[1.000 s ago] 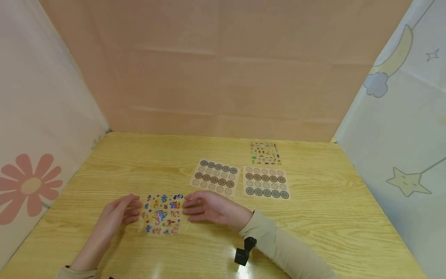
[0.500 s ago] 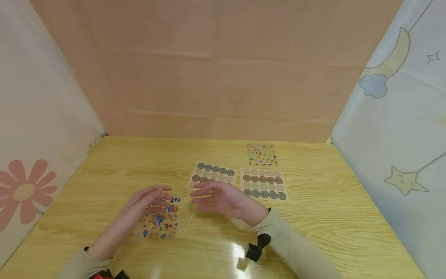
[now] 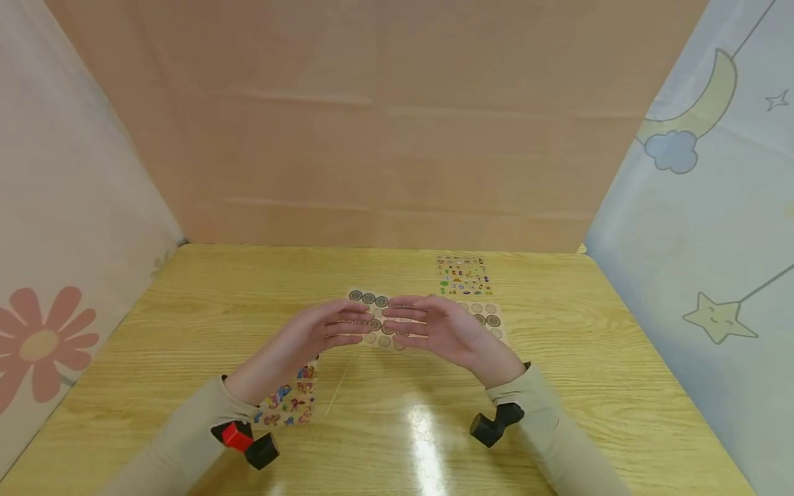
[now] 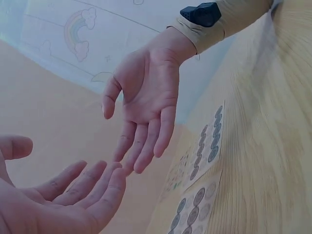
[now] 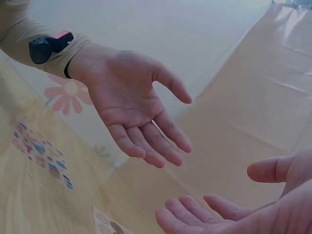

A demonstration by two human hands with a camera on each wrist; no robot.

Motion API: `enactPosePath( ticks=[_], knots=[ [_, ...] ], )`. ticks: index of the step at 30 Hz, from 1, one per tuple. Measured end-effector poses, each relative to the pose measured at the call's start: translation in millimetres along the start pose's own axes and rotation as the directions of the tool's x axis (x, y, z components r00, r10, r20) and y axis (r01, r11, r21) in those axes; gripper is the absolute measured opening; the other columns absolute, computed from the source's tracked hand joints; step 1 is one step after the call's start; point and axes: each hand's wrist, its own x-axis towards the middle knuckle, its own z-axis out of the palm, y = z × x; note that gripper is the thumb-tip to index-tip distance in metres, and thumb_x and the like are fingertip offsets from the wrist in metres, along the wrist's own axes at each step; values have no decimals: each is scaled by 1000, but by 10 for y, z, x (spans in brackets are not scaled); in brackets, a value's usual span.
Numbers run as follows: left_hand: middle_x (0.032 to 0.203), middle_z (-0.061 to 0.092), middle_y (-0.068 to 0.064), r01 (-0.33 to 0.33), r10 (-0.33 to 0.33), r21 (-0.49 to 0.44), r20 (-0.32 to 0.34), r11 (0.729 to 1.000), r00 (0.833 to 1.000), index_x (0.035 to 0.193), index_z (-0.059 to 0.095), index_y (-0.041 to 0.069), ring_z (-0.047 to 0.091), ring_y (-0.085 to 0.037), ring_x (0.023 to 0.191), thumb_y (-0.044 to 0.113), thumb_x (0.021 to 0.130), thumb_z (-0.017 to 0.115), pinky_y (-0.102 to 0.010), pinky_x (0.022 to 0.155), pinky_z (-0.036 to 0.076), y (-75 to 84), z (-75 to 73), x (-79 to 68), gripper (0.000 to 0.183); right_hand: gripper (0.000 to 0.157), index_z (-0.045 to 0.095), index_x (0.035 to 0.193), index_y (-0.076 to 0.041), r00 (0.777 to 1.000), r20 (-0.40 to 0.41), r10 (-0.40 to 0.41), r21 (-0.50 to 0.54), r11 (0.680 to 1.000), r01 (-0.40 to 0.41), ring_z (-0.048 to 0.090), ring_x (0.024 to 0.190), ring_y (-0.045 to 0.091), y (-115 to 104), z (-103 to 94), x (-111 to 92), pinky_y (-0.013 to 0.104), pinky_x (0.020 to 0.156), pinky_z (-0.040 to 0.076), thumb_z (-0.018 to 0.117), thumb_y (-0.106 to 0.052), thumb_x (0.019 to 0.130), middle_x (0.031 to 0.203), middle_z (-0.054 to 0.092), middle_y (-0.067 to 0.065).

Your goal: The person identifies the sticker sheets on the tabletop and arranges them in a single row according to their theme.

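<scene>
My left hand (image 3: 329,329) and right hand (image 3: 437,327) are raised above the table, palms facing each other, fingers nearly straight. Neither holds anything. Their fingertips come close together over a sheet of round coin-like stickers (image 3: 384,340). Beyond the right hand, a second coin-like sticker sheet (image 3: 493,321) is partly covered in the head view. A clear sheet of colourful cartoon stickers (image 3: 290,403) lies on the table under the left forearm, partly hidden. In the left wrist view, the right hand (image 4: 148,92) shows its open palm; the right wrist view shows the left palm (image 5: 129,97) likewise.
A sheet of small colourful stickers (image 3: 464,277) lies toward the back of the wood-grain table (image 3: 558,386). A plain peach cloth (image 3: 384,138) hangs behind the table, with printed pale cloths at both sides. Black cameras (image 3: 490,428) are strapped to the wrists.
Both hands have left the edges of the cartoon sticker sheet, which stays on the table. They have risen and moved forward and right, over the coin-like sheets, and drawn closer together.
</scene>
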Motion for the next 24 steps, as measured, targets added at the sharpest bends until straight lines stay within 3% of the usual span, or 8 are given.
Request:
enactPosePath(
  ticks=[5,12,19,24],
  knots=[
    [140,42,-27,-8,9,-136,5,991,1000,138,38,-11,42,-42,127,27,106,31,-46,106,37,-52,3,327,50,51,22,147,7,999,-39,-19,7,1000,19,29,137,38,-105,-232,-116,47,111,27,32,-18,103,150,25,27],
    [141,39,-30,47,-54,-266,-18,963,998,140,34,-12,40,-42,129,23,105,35,-43,106,37,-119,-8,743,50,51,17,149,5,993,-105,-49,20,998,52,22,139,41,-210,-519,-236,50,112,22,28,-19,105,153,17,28],
    [140,40,-31,86,-99,-311,-27,947,995,139,38,-10,43,-42,127,25,103,38,-45,106,37,-143,75,1000,50,53,10,151,3,988,-130,-82,52,995,89,16,140,41,-341,-727,-362,52,113,16,25,-20,105,154,13,26],
    [139,42,-30,99,-117,-378,-25,921,993,141,37,-9,44,-41,127,28,102,42,-46,106,36,-159,128,1179,54,53,7,151,1,985,-140,-101,88,990,114,13,142,38,-437,-914,-425,50,114,15,23,-20,106,156,8,24]
  ],
)
